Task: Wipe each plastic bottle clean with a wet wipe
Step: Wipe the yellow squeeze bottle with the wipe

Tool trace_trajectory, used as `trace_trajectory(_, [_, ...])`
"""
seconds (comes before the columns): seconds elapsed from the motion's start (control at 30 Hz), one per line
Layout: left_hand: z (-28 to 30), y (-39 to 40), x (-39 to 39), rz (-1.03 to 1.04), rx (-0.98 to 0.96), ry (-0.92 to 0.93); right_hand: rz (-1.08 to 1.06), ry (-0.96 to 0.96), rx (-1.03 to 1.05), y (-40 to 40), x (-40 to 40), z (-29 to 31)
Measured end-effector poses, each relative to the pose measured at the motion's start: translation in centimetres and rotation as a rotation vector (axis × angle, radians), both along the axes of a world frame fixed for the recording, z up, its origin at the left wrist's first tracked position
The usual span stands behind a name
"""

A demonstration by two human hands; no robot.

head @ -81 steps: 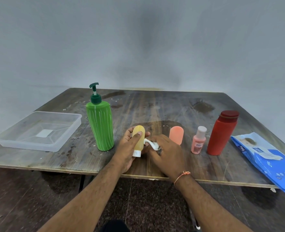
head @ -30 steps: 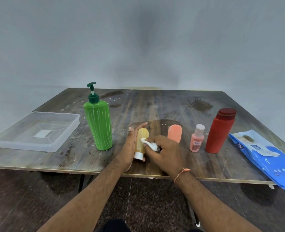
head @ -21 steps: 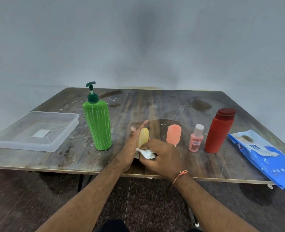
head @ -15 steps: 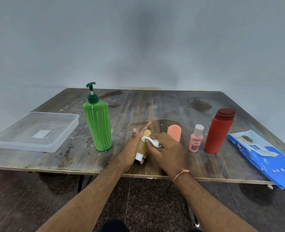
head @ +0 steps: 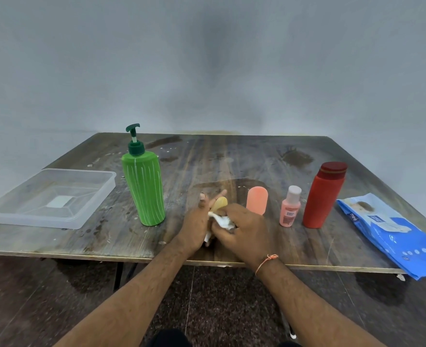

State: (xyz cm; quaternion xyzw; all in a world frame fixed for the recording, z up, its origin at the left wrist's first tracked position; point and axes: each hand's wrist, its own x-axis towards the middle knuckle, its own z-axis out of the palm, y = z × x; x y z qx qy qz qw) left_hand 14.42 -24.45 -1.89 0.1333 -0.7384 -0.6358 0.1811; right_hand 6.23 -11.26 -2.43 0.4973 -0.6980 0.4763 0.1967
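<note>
Table point(head: 232, 156): dark, stained wood, wet patches toward the far edge.

Yellow bottle point(head: 220, 203): small, white cap at its lower end, just inside the middle of the near edge; only its rounded top and part of the cap show between the hands.

Left hand point(head: 194, 227): cupped round the yellow bottle from the left, fingers wrapped on it, thumb raised.

Right hand point(head: 242, 231): fingers closed on a crumpled white wet wipe point(head: 220, 219), which is pressed against the bottle's side; orange thread at the wrist.

Green pump bottle point(head: 143, 189): upright, left of the hands.

Clear plastic tray point(head: 14, 216): at the left edge.

Peach bottle point(head: 256, 203): upright, just right of the hands.

Small pink bottle point(head: 290, 207): upright, right of the peach one.

Red bottle point(head: 323, 196): upright, tall, right of the pink one.

Blue wipes pack point(head: 387, 234): flat at the near right corner, overhanging the near edge
</note>
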Motion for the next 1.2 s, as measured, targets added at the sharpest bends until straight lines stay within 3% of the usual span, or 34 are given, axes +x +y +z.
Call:
trace_trajectory(0.13, [-0.1,0.5,0.2,0.018,-0.042,0.007,-0.177,-0.195,-0.084,0.0,-0.7,0.3])
trace_trajectory(0.27, [0.1,0.7,0.4,0.018,-0.004,0.016,-0.170,-0.288,-0.075,0.1,-1.3,0.4])
trace_trajectory(0.37, [0.3,0.6,0.4,0.010,0.015,0.023,-0.098,-0.274,-0.038,0.4,-0.8,0.6])
trace_trajectory(0.57, [1.0,0.7,0.9,-0.019,0.049,0.026,0.118,-0.048,0.054,0.1,0.2,0.1])
trace_trajectory(0.73, [0.4,0.7,0.6,0.023,0.044,-0.017,-0.062,-0.128,-0.032,0.2,-0.2,0.4])
trace_trajectory(0.97, [0.7,1.0,1.0,0.042,-0.025,-0.014,-0.227,-0.321,0.007,0.1,-1.2,0.6])
trace_trajectory(1.2, [0.8,0.3,1.3,0.050,0.086,0.002,-0.158,-0.268,0.042,0.4,-0.7,0.9])
